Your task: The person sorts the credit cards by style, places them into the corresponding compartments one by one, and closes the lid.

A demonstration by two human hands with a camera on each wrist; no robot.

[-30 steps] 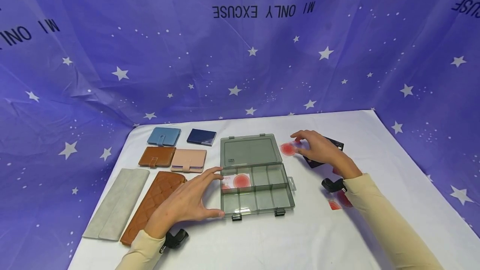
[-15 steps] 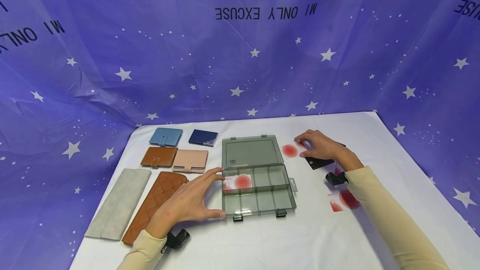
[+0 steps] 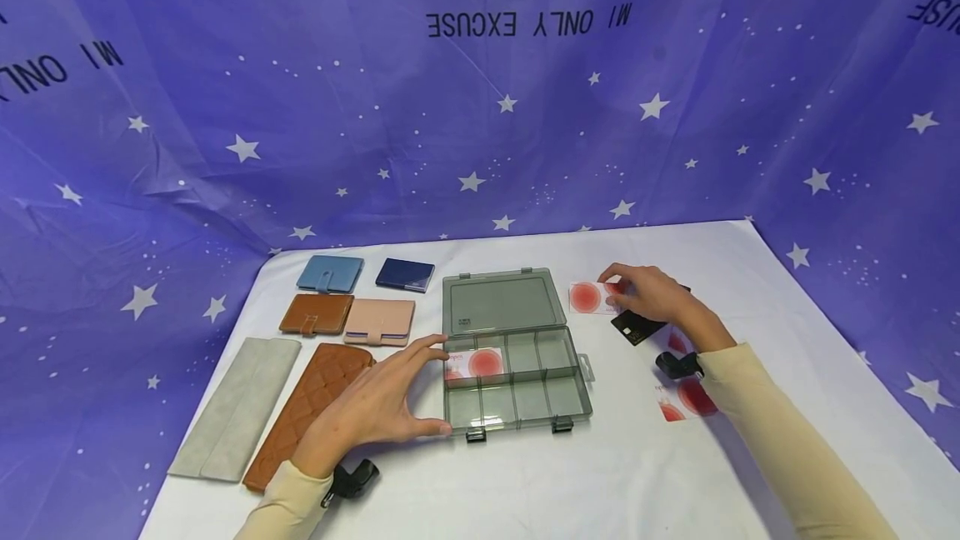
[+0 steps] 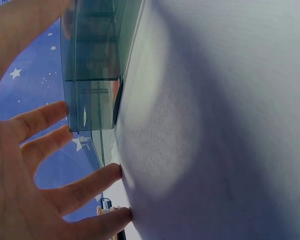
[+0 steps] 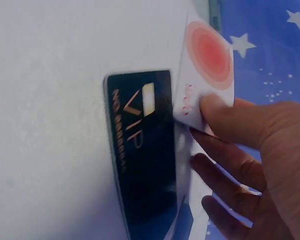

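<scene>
My right hand pinches a white card with red circles between thumb and fingers; the right wrist view shows the same card raised on edge above the white cloth. Beside it lies a black VIP card. The left hand is spread at the left side of a translucent grey-green compartment box, thumb at its front corner and fingertips at its left edge. Inside the box's rear left compartments rests another red-circle card. The box's lid is flipped back.
More red-circle cards lie under the right forearm. On the left are a blue wallet, a navy card holder, a brown wallet, a pink wallet, a long brown woven wallet and a grey one.
The right hand has drawn slightly right and toward me, and the pinched card now shows more plainly. My left hand and the box stay in place.
</scene>
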